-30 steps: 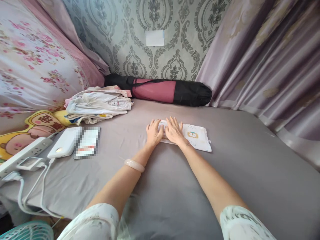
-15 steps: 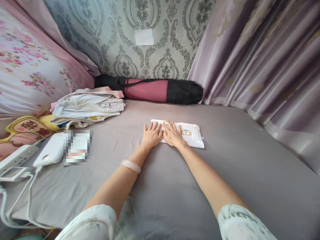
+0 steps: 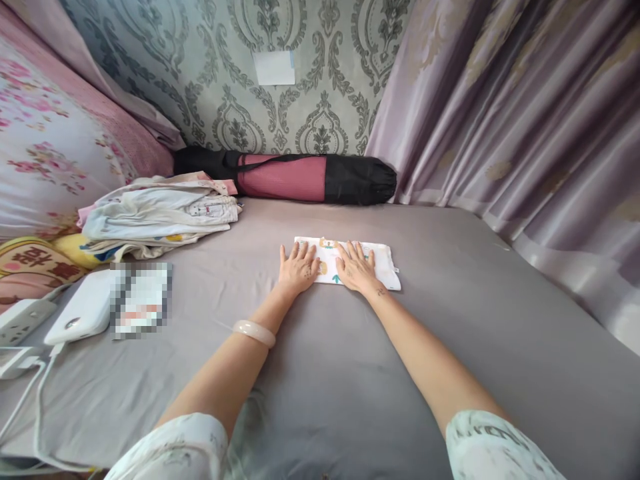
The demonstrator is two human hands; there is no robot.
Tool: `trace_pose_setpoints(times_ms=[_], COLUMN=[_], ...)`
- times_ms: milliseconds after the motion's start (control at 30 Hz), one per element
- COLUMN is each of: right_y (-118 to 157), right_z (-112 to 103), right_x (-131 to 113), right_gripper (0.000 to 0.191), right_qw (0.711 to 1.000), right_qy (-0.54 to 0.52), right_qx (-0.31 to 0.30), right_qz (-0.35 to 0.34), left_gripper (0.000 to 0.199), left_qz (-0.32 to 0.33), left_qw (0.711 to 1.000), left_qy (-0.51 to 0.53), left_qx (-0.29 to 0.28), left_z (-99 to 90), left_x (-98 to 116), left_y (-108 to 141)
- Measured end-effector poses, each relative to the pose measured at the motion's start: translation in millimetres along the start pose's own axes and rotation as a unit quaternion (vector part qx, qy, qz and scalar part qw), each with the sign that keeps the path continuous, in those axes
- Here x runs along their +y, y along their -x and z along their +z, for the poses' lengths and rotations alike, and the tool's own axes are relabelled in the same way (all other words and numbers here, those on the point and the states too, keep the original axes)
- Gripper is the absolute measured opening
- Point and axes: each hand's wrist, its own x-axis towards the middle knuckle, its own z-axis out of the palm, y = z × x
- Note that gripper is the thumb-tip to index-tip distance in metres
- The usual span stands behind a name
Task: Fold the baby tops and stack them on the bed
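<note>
A folded white cloth (image 3: 384, 265) with small coloured prints lies flat on the grey sheet (image 3: 310, 373). On its left end rests my left hand (image 3: 299, 268), palm down with fingers spread, partly on the sheet. My right hand (image 3: 357, 268) lies flat on the cloth right of its middle, fingers apart. Printed cloth shows between the two hands, and neither grasps anything. A pale bangle (image 3: 255, 332) circles my left forearm.
At the back, a pink and black rolled bag (image 3: 283, 179) lies along the wall. Folded clothes (image 3: 160, 213) are at the left, beyond a white power bank (image 3: 87, 307), cables and a power strip (image 3: 25, 320). Curtains (image 3: 450, 107) hang at the right.
My right hand has slid right along the cloth, widening the gap from my left hand, which stays at the left end. The view has shifted slightly.
</note>
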Motion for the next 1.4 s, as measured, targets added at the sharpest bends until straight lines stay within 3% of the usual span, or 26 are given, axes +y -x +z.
trace_pose_setpoints(times_ms=[233, 400, 567, 733, 1000, 1100, 1400], right_y=[1, 9, 14, 12, 10, 11, 14], right_z=[-9, -20, -10, -1, -16, -19, -3], right_x=[3, 23, 38, 39, 49, 63, 81], right_gripper=[0.057, 0.059, 0.056, 0.056, 0.060, 0.064, 0.065], right_qw=[0.999, 0.999, 1.000, 1.000, 0.999, 0.998, 0.998], right_qy=[-0.029, -0.017, 0.000, 0.001, -0.045, -0.037, -0.012], right_qx=[-0.018, 0.028, 0.016, 0.017, -0.021, 0.011, -0.004], right_qz=[-0.006, 0.008, 0.020, 0.020, 0.018, 0.054, 0.068], left_gripper=[0.053, 0.054, 0.054, 0.055, 0.055, 0.056, 0.058], left_qz=[-0.006, -0.008, -0.010, -0.013, -0.017, -0.021, -0.016], left_qw=[1.000, 1.000, 1.000, 1.000, 0.999, 0.999, 0.999], left_qy=[-0.001, -0.003, -0.005, -0.010, -0.028, -0.032, -0.047], left_qx=[0.005, -0.001, -0.008, -0.002, -0.004, -0.002, -0.020], left_z=[-0.7, -0.3, 0.9, 2.4, 0.2, 0.3, 0.0], left_x=[0, 1, 1, 0, 1, 1, 2], left_y=[2, 1, -1, -1, 0, 0, -3])
